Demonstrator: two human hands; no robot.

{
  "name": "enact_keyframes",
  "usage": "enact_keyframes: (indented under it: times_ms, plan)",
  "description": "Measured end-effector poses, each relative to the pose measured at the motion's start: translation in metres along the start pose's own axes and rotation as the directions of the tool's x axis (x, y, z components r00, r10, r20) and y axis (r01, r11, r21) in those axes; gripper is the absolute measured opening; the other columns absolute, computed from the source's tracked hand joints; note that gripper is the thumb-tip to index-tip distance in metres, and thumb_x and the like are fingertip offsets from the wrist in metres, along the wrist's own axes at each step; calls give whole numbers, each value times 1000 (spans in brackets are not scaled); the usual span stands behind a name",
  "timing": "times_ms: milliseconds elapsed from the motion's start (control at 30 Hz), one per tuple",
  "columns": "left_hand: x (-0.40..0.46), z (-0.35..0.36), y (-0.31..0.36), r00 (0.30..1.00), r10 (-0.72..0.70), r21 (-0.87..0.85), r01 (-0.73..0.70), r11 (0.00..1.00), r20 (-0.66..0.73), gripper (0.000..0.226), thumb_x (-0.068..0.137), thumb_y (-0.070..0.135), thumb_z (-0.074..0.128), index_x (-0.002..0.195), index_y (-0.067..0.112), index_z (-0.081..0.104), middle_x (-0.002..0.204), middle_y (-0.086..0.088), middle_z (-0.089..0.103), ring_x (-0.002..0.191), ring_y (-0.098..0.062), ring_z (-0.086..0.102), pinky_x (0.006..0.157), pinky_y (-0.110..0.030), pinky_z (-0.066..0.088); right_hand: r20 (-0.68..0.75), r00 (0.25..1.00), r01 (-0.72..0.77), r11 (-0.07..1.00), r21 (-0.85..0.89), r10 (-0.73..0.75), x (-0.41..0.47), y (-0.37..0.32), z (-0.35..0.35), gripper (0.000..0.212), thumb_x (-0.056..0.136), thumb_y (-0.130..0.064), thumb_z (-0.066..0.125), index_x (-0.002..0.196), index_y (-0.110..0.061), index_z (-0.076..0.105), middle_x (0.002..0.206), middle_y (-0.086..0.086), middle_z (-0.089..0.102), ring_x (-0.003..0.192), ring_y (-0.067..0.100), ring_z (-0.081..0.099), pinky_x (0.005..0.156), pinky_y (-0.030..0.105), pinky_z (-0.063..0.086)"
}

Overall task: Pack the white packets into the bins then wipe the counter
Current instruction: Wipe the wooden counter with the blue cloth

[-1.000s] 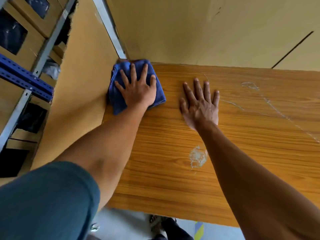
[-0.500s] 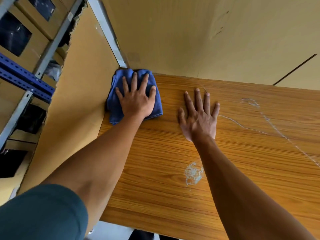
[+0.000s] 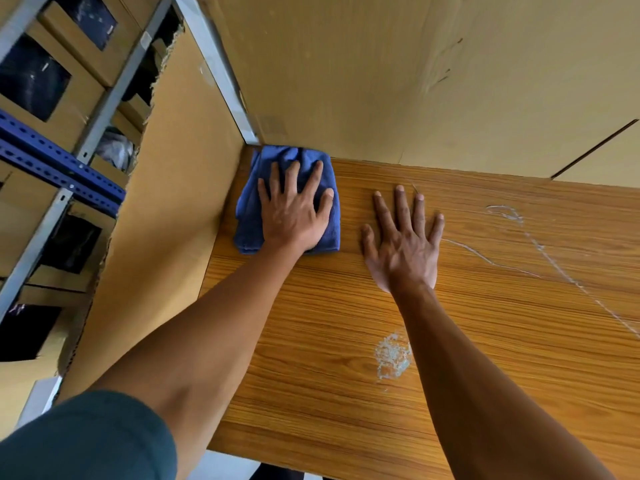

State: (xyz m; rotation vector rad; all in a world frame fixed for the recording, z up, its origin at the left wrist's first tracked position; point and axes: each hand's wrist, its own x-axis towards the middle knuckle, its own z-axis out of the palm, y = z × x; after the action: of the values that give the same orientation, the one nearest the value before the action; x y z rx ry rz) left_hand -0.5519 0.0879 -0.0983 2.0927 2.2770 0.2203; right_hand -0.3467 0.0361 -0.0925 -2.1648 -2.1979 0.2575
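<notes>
cloth [image 3: 292,161]: blue | counter [image 3: 346,393]: orange wood-grain, whitish smears | sleeve [image 3: 86,441]: teal

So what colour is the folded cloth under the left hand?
Blue cloth, clearest in the head view.

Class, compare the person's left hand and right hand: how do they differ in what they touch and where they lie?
The left hand presses a blue cloth in the counter's back corner; the right hand lies on bare wooden counter, beside the cloth. Both are flat, fingers spread.

wood-grain counter [image 3: 485,323], soft cloth [image 3: 294,157]
</notes>
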Motion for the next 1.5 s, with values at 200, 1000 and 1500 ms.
enact_keyframes:
  times_ms: [200, 1000, 1500]
  plan:
    - [-50, 0, -6, 997, 82, -17, -82, 996, -7, 61, 105, 68, 30, 163, 45, 34, 174, 2, 26, 161, -39, 14, 126, -66, 15, 22, 1000, -4, 1000, 3, 4, 1, 0, -2, 68, 104, -66, 3, 166, -41, -12, 175, -6, -20, 161, 26, -20, 127, 63, -3]
    - [-37, -6, -12, 994, 0, 16, -2, 1000, 108, 83, 98, 82, 18, 169, 39, 13, 178, 0, 4, 163, -40, -1, 126, -69, 6, 16, 1000, -2, 1000, 5, 2, 0, 0, -1, 68, 104, -66, 3, 166, -41, -11, 175, -6, -19, 161, 26, -18, 127, 63, -2]
    - [-34, -11, -5, 993, -58, -12, 60, 998, 105, 79, 99, 81, 21, 168, 42, 16, 178, 6, 8, 163, -36, 2, 126, -68, 4, 4, 1000, -7, 1000, 6, 7, 0, -1, -1, 68, 104, -66, 4, 166, -41, -9, 176, -6, -17, 161, 26, -18, 127, 63, -2]
